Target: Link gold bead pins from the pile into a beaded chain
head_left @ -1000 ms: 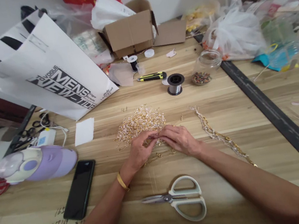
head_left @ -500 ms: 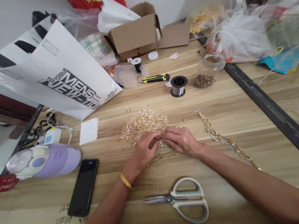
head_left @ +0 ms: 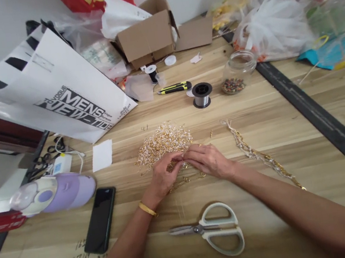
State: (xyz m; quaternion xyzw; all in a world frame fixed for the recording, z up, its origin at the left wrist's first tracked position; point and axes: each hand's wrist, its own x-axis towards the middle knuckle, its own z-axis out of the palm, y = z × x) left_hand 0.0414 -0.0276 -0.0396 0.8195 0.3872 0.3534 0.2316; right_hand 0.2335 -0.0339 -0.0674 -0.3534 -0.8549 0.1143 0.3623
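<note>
At the near edge of a pile of small gold and pale jewellery pieces (head_left: 161, 141), my left hand (head_left: 164, 174) and my right hand (head_left: 208, 160) meet fingertip to fingertip. Both are closed in a pinch; what lies between the fingers is too small to name. Faint thin threads (head_left: 180, 206) show on the table just below the hands. A gold chain (head_left: 185, 180) lies under and between my hands. White-handled scissors (head_left: 213, 229) rest nearer to me, blades pointing left. To the right lies a bundle of gold and silver chains (head_left: 262, 156).
A phone (head_left: 100, 221) and a purple bottle (head_left: 67, 191) lie at left, below a big white bag (head_left: 64, 85). Farther back are a wire spool (head_left: 202, 96), a yellow-black cutter (head_left: 174, 88), a jar of beads (head_left: 236, 77) and a cardboard box (head_left: 147, 39).
The camera view has shifted slightly. Both hands keep the same pinch at the same spot by the pile, with only slight finger movement.
</note>
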